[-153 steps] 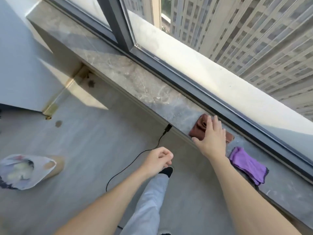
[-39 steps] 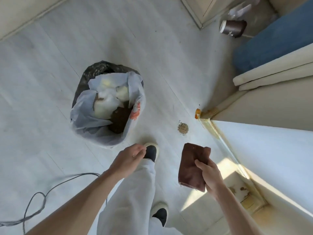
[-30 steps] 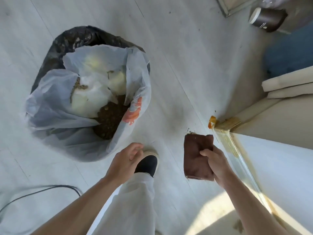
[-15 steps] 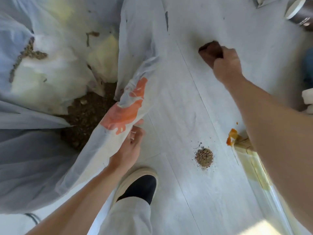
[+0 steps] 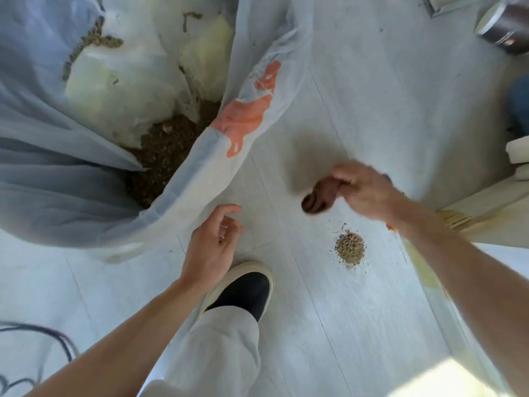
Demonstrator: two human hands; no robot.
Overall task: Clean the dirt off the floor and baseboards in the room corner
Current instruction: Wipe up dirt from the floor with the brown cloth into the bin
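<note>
On the pale floor [image 5: 386, 116], the little dirt pile [image 5: 349, 249] sits close to the right hand [image 5: 365, 191], at about six o'clock from it; that hand is bunched around a brown cloth [image 5: 320, 196]; the left hand [image 5: 213, 245] is farther away at nine o'clock from the pile, fingers loose, holding nothing; the pile is round, so I think the right hand goes first.

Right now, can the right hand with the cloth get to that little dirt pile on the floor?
Probably yes. The right hand holds the cloth just beyond the dirt pile, with only bare floor between them.
</note>
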